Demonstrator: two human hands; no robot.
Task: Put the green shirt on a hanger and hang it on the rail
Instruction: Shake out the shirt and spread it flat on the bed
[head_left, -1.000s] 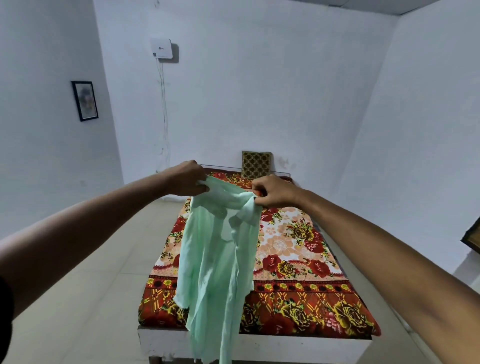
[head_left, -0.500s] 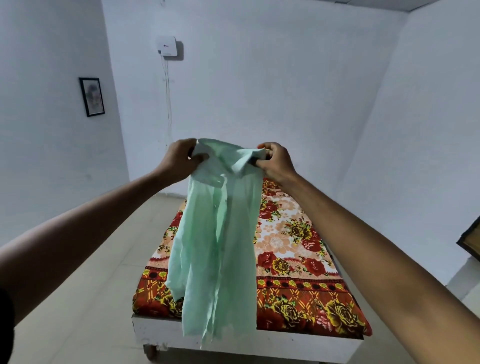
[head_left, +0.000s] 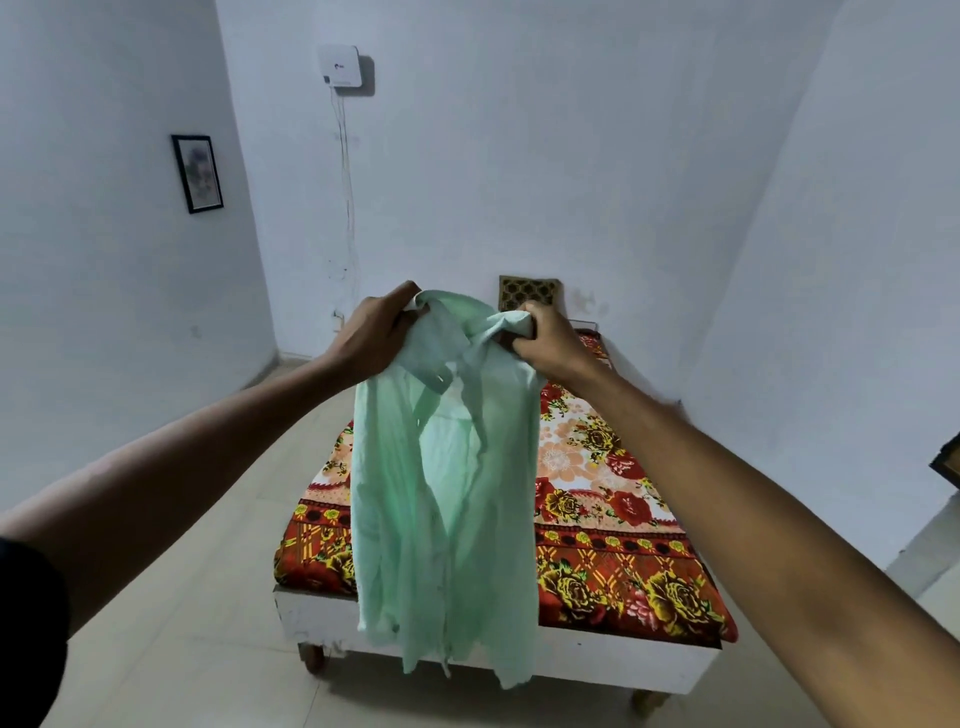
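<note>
White walls close the room on three sides, with pale tiled floor (head_left: 171, 597) lying open below and to the left of the left hand (head_left: 371, 335) alongside the low white-framed bed (head_left: 571, 657) with its red floral bedspread (head_left: 613, 499). Both arms reach forward, the left hand pinching the collar edge of the light green button-up cotton shirt (head_left: 447, 488) and the right hand (head_left: 540, 340) clenched on bunched cloth at its other shoulder. From the hands the shirt hangs free in the air, its lower hem level with the bed's near edge.
</note>
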